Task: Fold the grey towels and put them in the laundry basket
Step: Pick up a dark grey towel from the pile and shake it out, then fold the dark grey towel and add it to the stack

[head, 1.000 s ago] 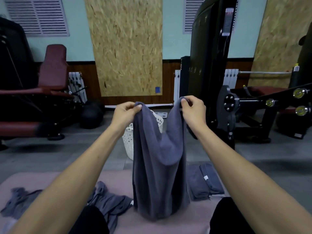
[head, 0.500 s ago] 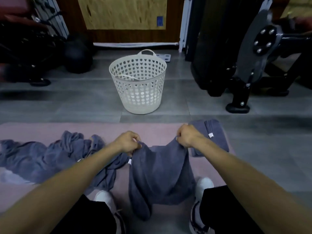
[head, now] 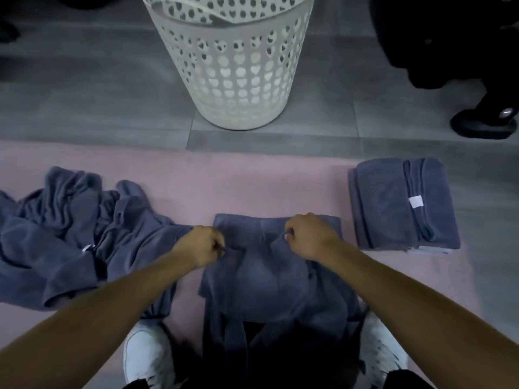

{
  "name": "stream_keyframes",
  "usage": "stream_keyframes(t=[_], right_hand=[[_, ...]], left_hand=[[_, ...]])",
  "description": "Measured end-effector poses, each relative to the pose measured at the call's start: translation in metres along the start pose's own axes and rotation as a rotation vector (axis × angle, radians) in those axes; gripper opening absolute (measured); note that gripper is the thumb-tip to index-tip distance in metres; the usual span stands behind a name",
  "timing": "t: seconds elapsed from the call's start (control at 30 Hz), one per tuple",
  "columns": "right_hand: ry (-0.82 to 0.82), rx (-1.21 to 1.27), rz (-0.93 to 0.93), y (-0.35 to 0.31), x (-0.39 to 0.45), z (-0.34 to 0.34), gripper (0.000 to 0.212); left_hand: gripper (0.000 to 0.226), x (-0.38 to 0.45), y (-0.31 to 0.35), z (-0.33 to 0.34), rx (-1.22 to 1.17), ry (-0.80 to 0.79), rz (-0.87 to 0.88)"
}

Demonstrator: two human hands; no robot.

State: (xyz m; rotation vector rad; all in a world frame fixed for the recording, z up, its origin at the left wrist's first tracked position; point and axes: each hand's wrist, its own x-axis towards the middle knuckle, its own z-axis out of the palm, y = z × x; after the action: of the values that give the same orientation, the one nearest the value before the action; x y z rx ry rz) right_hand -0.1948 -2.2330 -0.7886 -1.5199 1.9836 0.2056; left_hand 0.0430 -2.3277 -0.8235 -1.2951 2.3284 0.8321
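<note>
While both hands pinch a grey towel (head: 269,273), pink mat (head: 252,186) meets grey tiled floor (head: 98,88) — white basket (head: 238,80) beyond.

basket (head: 238,88): top cut off by the upper edge; inside mostly out of sight
towel (head: 269,276): near end lost in dark shadow between the shoes (head: 146,357)
pile (head: 70,237): runs off the left edge; towel count unclear
machine (head: 449,46): dark, cropped at the right
whole view: slightly blurred

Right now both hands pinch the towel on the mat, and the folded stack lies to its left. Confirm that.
Wrong side. Head view: the folded stack lies right of the towel that the left hand and right hand pinch; the rest holds.
</note>
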Motion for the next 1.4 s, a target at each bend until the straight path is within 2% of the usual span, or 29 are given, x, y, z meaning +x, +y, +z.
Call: stream_keyframes(t=[0.07, 0.17, 0.27, 0.4, 0.57, 0.67, 0.73, 0.83, 0.9, 0.97, 1.03, 1.23, 1.4], right_hand=[[0.053, 0.018, -0.022, 0.005, 0.020, 0.017, 0.027], [0.173, 0.099, -0.043, 0.009, 0.044, 0.039, 0.027], [0.275, 0.262, 0.003, 0.012, 0.065, 0.063, 0.025], [0.324, 0.533, 0.096, 0.014, 0.080, 0.088, 0.015], [0.360, 0.551, 0.045, 0.020, 0.080, 0.089, 0.012], [0.374, 0.561, 0.030, 0.019, 0.079, 0.086, 0.012], [0.368, 0.565, 0.022, 0.018, 0.077, 0.088, 0.012], [0.357, 0.559, 0.014, 0.017, 0.076, 0.092, 0.014], [0.351, 0.554, 0.024, 0.018, 0.077, 0.094, 0.013], [0.349, 0.554, 0.023, 0.020, 0.078, 0.096, 0.013], [0.335, 0.555, 0.017, 0.023, 0.077, 0.097, 0.013], [0.373, 0.626, 0.075, 0.047, 0.065, 0.093, 0.013], [0.525, 0.687, 0.238, 0.086, 0.056, 0.090, 0.015]], left_hand=[[0.012, 0.022, -0.016, 0.009, 0.025, 0.026, -0.015], [0.009, 0.053, -0.033, 0.019, -0.161, 0.142, -0.021], [0.007, 0.079, -0.042, 0.025, -0.299, 0.241, -0.051], [0.015, 0.101, -0.047, 0.037, -0.382, 0.319, -0.148], [0.025, 0.108, -0.053, 0.055, -0.590, 0.477, -0.257], [0.017, 0.110, -0.054, 0.056, -0.642, 0.513, -0.251], [0.008, 0.111, -0.053, 0.055, -0.615, 0.523, -0.250], [0.027, 0.112, -0.055, 0.056, -0.569, 0.478, -0.232], [0.021, 0.112, -0.055, 0.057, -0.501, 0.466, -0.218], [0.010, 0.110, -0.050, 0.055, -0.335, 0.482, -0.211], [0.009, 0.103, -0.040, 0.052, -0.259, 0.476, -0.188], [0.010, 0.082, 0.011, 0.058, -0.314, 0.407, 0.028], [0.015, 0.093, 0.069, 0.065, -0.445, 0.334, 0.153]])
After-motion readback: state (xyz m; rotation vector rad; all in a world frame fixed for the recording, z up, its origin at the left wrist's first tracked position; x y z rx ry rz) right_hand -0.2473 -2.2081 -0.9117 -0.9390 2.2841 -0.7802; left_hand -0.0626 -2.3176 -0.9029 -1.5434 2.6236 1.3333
